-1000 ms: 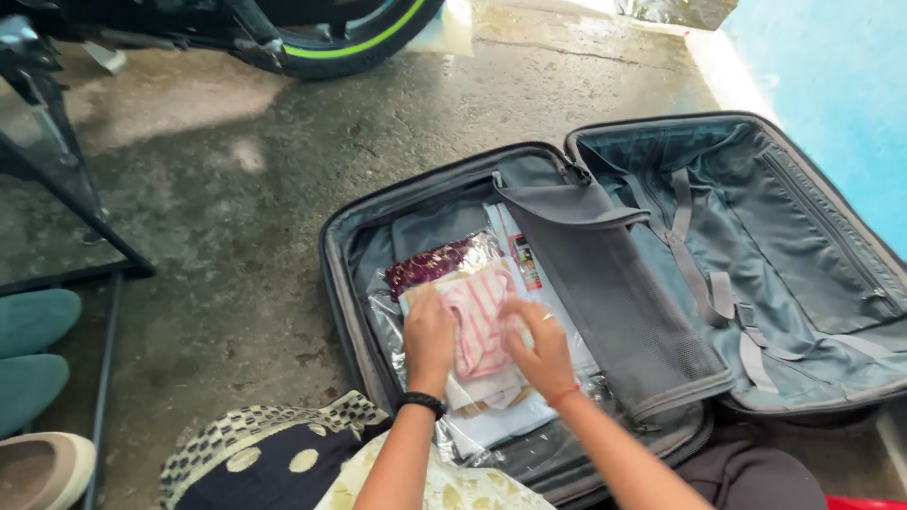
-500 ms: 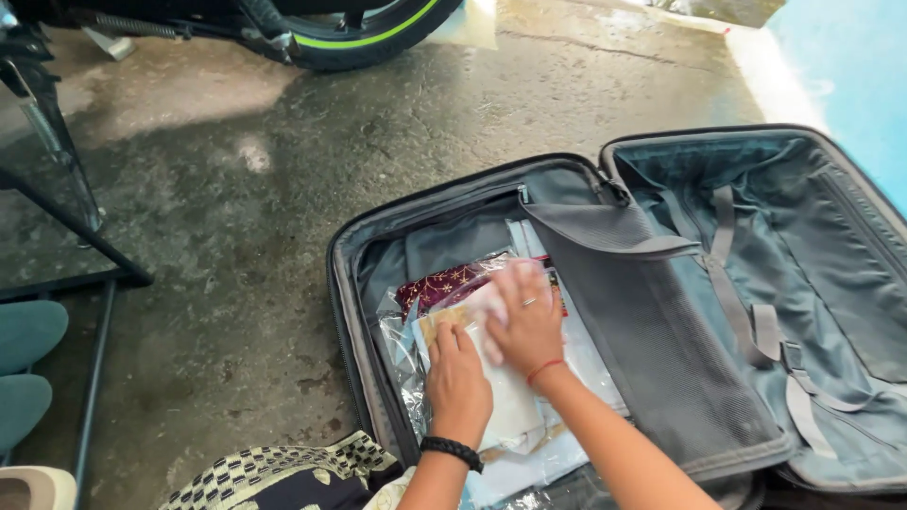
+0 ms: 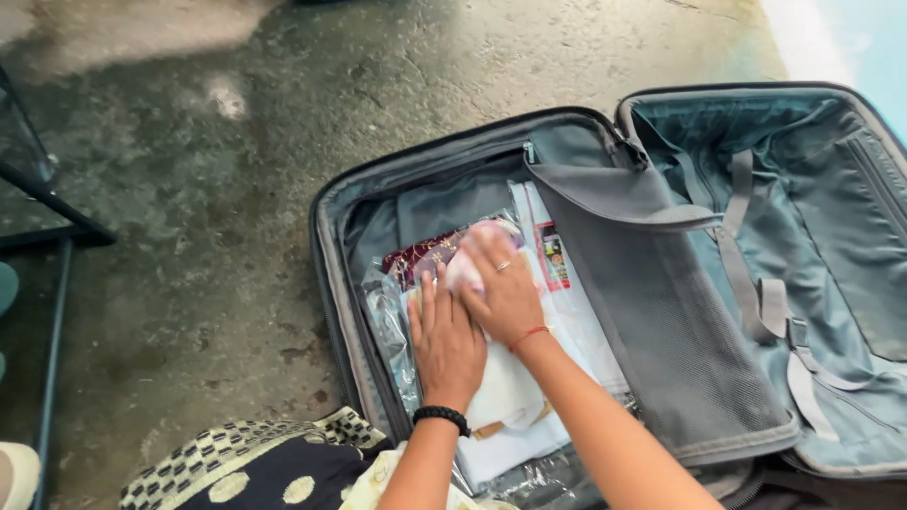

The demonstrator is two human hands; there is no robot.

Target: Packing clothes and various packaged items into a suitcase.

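An open dark grey suitcase (image 3: 331, 283) lies on the concrete floor. Its left half holds clear plastic packets of folded clothes: a maroon patterned one (image 3: 420, 257) and white ones (image 3: 515, 397). My left hand (image 3: 446, 342), with a black band on the wrist, lies flat on the stack. My right hand (image 3: 501, 288), with a ring and a red thread at the wrist, presses flat on a pink-and-white striped cloth (image 3: 465, 272) on top of the packets. Both palms face down, fingers stretched out.
A grey mesh divider flap (image 3: 661, 312) lies folded over the hinge. The suitcase's right half (image 3: 831, 236) shows teal lining and grey straps. A black-and-cream patterned cloth (image 3: 246, 467) lies at my knees. A dark metal frame (image 3: 57, 236) stands at the left.
The pink striped cloth was being folded in both hands; it now lies pressed under my flat palms. The view has shifted down, so the wheel at the top is out of sight.
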